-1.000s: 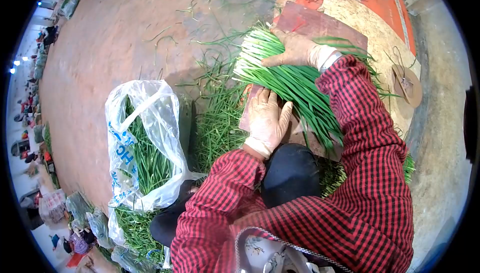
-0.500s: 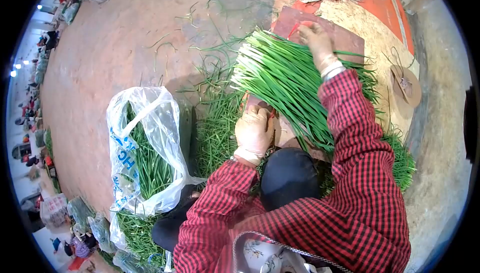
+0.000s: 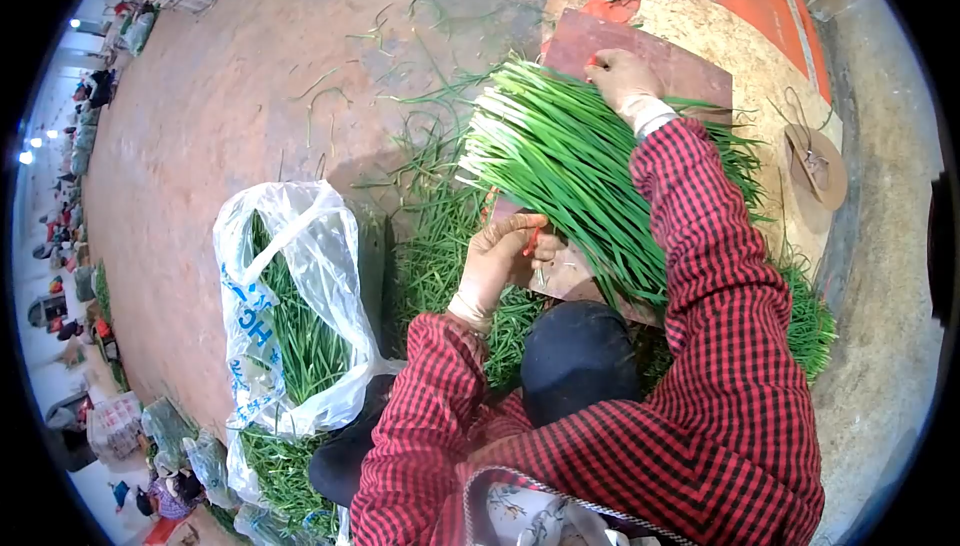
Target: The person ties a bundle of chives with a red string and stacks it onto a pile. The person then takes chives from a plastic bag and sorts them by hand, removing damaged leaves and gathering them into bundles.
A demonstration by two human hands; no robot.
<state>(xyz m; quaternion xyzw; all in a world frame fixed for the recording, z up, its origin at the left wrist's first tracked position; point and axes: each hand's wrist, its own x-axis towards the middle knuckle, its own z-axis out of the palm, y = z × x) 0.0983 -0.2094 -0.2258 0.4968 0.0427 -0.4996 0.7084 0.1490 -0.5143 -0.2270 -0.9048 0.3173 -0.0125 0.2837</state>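
A thick bundle of garlic chives (image 3: 580, 166) lies slantwise on a reddish-brown board (image 3: 690, 61), pale stem ends at the upper left. At the bundle's far edge my right hand (image 3: 628, 81) is closed in a pinch on a red tie, with a short bit showing at the fingertips. On the near side my left hand (image 3: 500, 258) pinches a red tie (image 3: 532, 239) between thumb and fingers, just off the chives. Whether the two red pieces join beneath the bundle is hidden. Both hands wear thin, pale gloves.
To the left stands a clear plastic bag (image 3: 335, 291) with chives inside. Loose green trimmings (image 3: 435, 246) cover the floor beside the board. A round brown disc with string (image 3: 818, 168) lies at the right, and more chives (image 3: 808, 321) sit by my right sleeve.
My left hand has turned, and more of its red tie shows. My right hand has come slightly down against the bundle's far edge, with less red showing. The chives stay nearly in place.
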